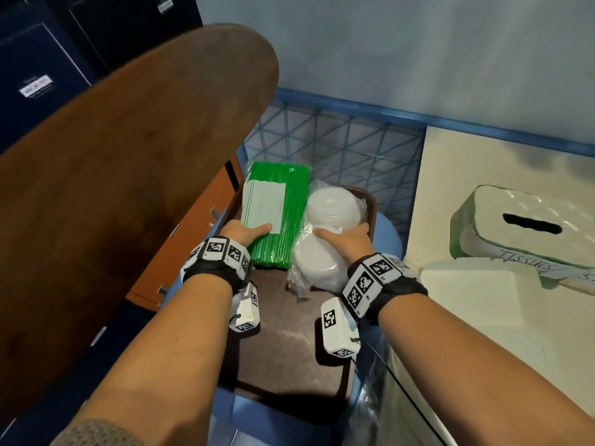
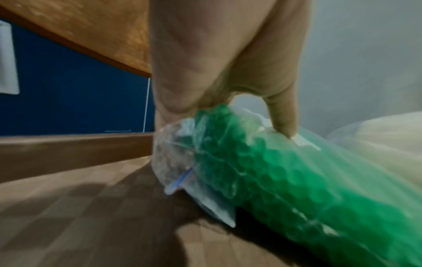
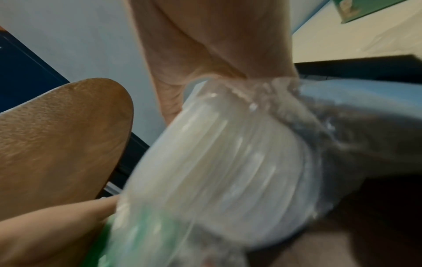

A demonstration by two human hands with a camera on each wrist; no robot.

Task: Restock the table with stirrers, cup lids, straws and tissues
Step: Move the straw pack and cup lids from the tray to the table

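A: What was the risk there?

B: The bag of cup lids (image 1: 325, 239) was loose and slippery (thin plastic over a rounded stack), so it could have slid from the right hand (image 1: 349, 241). The pack of green straws (image 1: 277, 217) might have sagged if lifted by one end.

A: And the grips?

B: Both packs lay side by side on the brown tray (image 1: 289, 342). The left hand (image 1: 246, 231) clasped the straws' near end, thumb on top; the right curled round the lids' bag.
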